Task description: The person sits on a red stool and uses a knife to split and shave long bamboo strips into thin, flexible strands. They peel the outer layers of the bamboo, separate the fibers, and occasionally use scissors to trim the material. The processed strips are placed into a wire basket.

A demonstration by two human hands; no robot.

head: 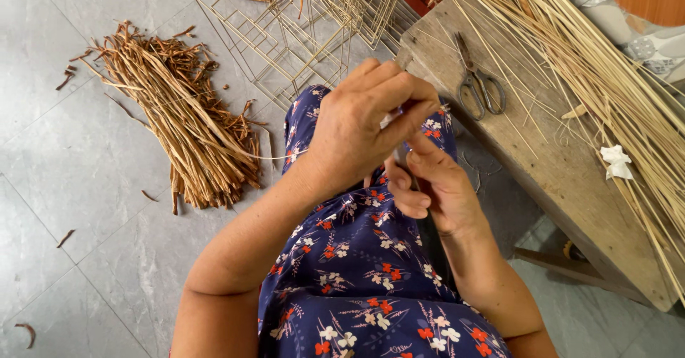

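- Over the lap, at centre frame: left hand curling shut, thumb and fingers pinching a pale thin strip that is trailing off leftward toward the floor; probably being kept taut for working.
- Just beneath: right hand clenching around a dark-handled blade, handle running down along the wrist, tip disappearing under the left hand; likely being braced close to the body for control. Exact contact point between blade and strip hiding behind the left fingers.
- Resting below both hands: navy dress with red and white flowers, serving as the working surface.
- Lying on the grey tiled floor at left: heap of brown peelings, well apart from the hands, with stray scraps scattering nearby.
- Standing beyond the knee: thin wire frames, stacked loosely, partly overlapping.
- Sitting to the right: worn wooden bench, carrying scissors, a small white scrap, and a long bundle of pale reeds crossing diagonally.
- Blocking nothing directly between the hands; bench edge crowding the right elbow side, reeds overhanging it.
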